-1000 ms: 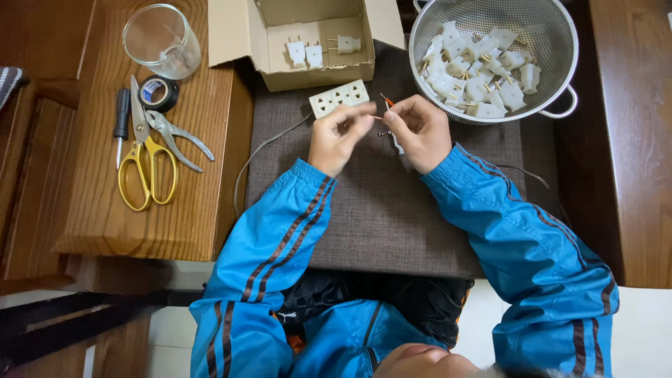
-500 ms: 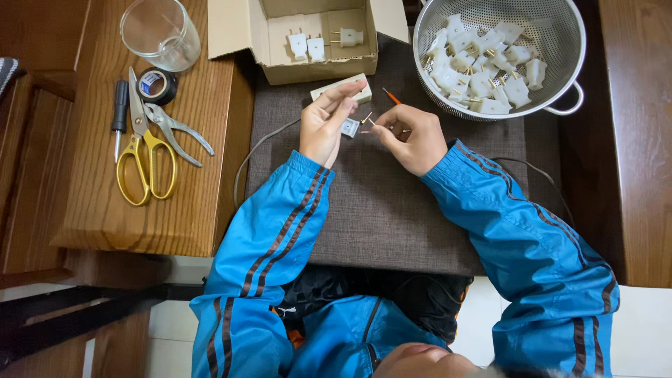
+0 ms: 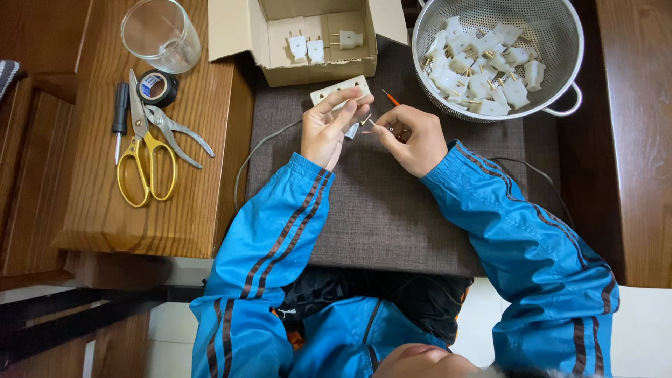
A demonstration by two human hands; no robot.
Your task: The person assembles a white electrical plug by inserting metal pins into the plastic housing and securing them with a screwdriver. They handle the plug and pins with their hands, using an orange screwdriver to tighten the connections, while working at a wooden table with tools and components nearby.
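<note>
Over the mat [image 3: 378, 210], the left hand [image 3: 327, 129] pinches a small plug part [image 3: 352, 130]; the right hand [image 3: 413, 136] is closed on a screwdriver [image 3: 390, 98] and meets it at the prongs. Best to keep the part steady and the tip square. Beyond the hands lie a socket strip [image 3: 334, 89], a box [image 3: 315, 42] and a colander [image 3: 504, 56].

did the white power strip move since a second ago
Yes. The white power strip has shifted up toward the cardboard box; a second ago it lay apart from the box, now it sits against the box's front wall, by the left hand.
</note>
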